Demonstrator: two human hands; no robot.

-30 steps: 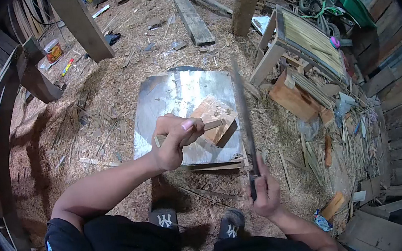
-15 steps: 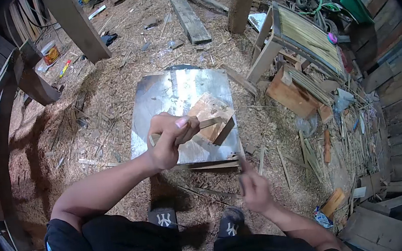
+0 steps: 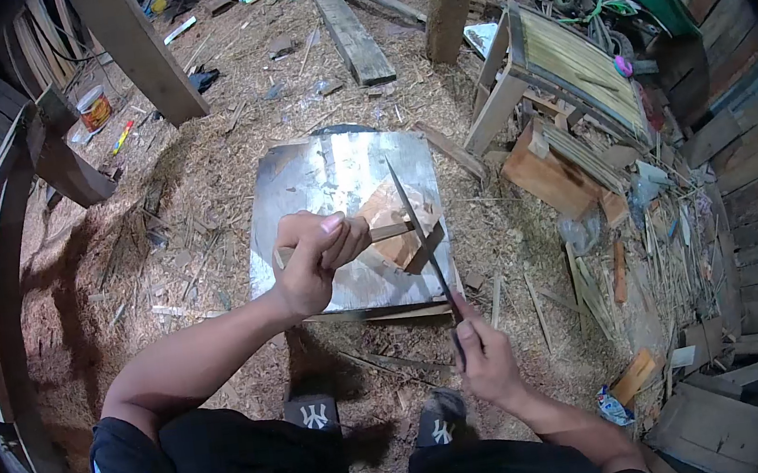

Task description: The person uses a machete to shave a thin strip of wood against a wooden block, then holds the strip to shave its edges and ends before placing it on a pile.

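Observation:
My left hand [image 3: 314, 255] is a fist around a short wooden stick [image 3: 390, 231], whose free end sticks out to the right. In my right hand [image 3: 488, 359] is the handle of a long knife [image 3: 440, 276] with a slim, dark, pointed blade. The blade points up and away from me and crosses the stick's free end in this view. Under the stick a pale wooden block [image 3: 383, 201] rests on a low square table with a shiny metal-looking top [image 3: 286, 196].
Wood shavings [image 3: 196, 192] cover the ground. A slatted wooden frame [image 3: 574, 65] and a wooden box [image 3: 549, 170] lie to the right. Posts [image 3: 455, 3] and a grey plank [image 3: 351, 34] are beyond the table. Thin offcuts [image 3: 592, 296] litter the right side.
The knife has swung up from low beside the table, where it was blurred, to across the stick's end. My left hand has shifted only slightly.

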